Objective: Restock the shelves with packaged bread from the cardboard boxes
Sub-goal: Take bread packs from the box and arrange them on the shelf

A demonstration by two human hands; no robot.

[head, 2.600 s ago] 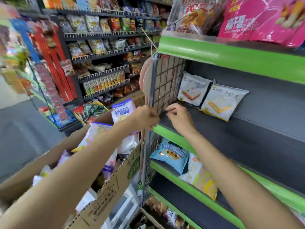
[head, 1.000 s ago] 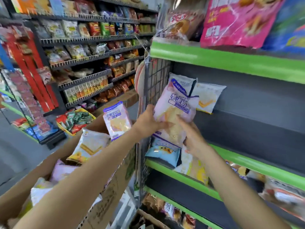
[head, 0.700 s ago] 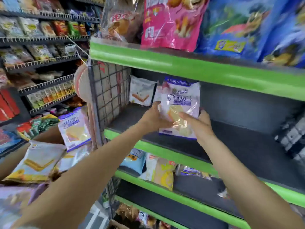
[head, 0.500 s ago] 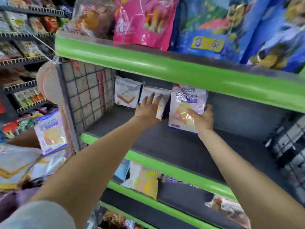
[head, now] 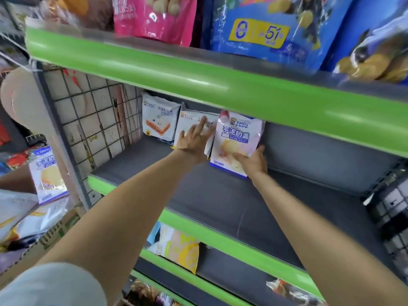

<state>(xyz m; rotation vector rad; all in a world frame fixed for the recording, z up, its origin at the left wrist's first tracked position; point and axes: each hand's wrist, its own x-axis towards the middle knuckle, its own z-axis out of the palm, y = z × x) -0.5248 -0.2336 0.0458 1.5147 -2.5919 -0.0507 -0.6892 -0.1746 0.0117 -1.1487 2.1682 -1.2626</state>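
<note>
At frame centre, the right hand [head: 251,161] grips the purple bread packet [head: 237,140] while the open left hand [head: 194,140] steadies its white neighbour [head: 194,124]; released leaning, either may topple forward.

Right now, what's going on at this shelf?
A person is restocking bread. The right hand holds a purple-white pack by its lower corner, standing it at the back of the grey shelf. The left hand presses flat on the white pack beside it. A third pack stands further left. More packs wait in the cardboard box at lower left.
</note>
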